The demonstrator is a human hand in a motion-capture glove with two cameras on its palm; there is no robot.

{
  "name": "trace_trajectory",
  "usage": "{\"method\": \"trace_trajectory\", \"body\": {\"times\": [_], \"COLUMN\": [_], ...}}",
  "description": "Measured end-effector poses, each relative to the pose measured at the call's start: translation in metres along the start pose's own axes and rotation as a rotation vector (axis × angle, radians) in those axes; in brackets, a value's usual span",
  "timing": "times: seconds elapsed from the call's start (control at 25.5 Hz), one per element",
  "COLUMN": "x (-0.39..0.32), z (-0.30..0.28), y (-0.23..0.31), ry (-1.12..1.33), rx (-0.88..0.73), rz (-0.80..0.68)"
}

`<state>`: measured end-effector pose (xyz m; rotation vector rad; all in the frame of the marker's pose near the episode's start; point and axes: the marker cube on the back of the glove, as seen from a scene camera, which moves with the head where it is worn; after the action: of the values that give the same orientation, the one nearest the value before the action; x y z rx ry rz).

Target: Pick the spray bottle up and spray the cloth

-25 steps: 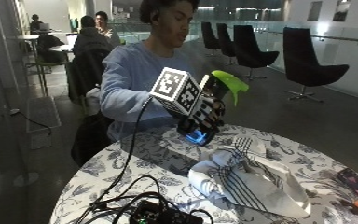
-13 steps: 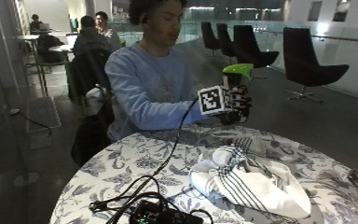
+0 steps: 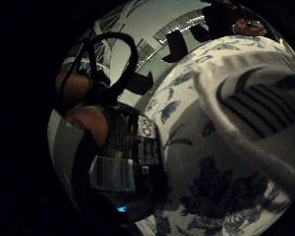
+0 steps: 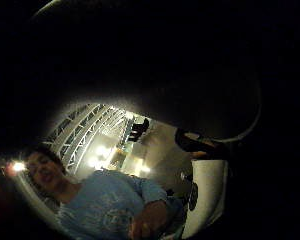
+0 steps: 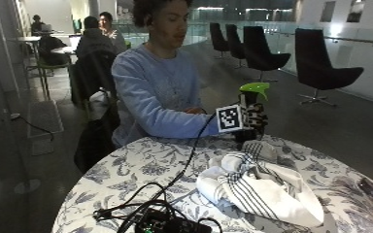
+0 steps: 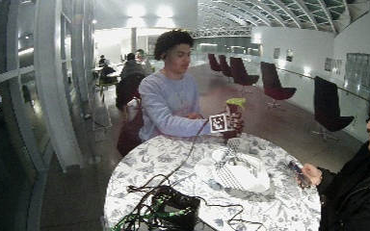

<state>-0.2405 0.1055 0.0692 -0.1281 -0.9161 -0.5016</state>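
Observation:
In the outside view my gloved right hand [image 5: 250,120] grips the spray bottle [image 5: 254,90], a dark bottle with a green spray head, held upright. It is low over the far side of the round table, just behind the cloth [image 5: 259,187]. The cloth is white with dark stripes and lies crumpled on the flowered tablecloth [image 5: 154,170]. The wide outside view shows the same bottle [image 6: 234,109] and cloth [image 6: 238,174]. In the little finger side palm view the bottle's label [image 3: 130,150] sits close against my fingers [image 3: 88,123], with the cloth [image 3: 258,105] beside it.
A black box with tangled cables [image 5: 167,223] sits at the table's near edge. At the table's right side another person holds a phone [image 6: 297,168]. The person's bare left hand [image 5: 196,110] rests near the chest.
My hand has carried the bottle to the right and lower, from tilted in front of the chest to upright behind the cloth.

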Motion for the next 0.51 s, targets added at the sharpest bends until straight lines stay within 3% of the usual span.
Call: {"method": "trace_trajectory", "body": {"times": [0.28, 0.51], "x": [-0.004, -0.014], "z": [-0.015, -0.099], "y": [0.02, 0.076], "ry": [0.0, 0.224], "rx": [-0.04, 0.008], "rz": [0.009, -0.029]}}
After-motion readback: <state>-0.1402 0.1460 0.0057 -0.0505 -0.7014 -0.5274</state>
